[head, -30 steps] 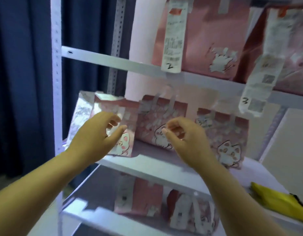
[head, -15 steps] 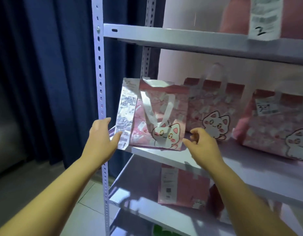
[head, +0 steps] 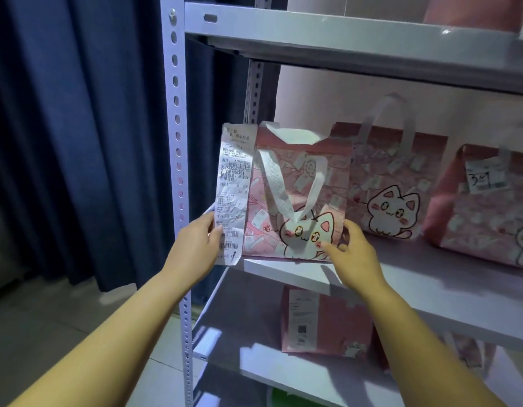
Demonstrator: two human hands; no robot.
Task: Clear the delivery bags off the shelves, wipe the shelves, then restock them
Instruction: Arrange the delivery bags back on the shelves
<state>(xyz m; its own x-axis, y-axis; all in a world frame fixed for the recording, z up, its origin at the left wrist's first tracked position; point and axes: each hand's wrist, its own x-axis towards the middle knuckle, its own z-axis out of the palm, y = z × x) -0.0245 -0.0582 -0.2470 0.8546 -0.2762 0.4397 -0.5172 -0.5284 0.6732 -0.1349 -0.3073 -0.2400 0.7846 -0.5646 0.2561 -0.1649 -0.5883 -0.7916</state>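
Two hands now have hold of it. The left hand (head: 200, 245) pinches the lower left edge through the long white printed receipt (head: 232, 195) hanging there, thumb in front. The right hand (head: 352, 254) grips the lower right corner, thumb by the cat's cheek. Half a second back they were only closing in. Between them the pink cat-print fabric delivery bag with white strap handles (head: 298, 201) stands upright at the near left corner of the white metal middle shelf (head: 430, 283); whether it has lifted clear I cannot tell. Clearing looks barely begun: two similar pink bags (head: 392, 183) wait further right, and another pink bag (head: 324, 324) sits on the shelf below.
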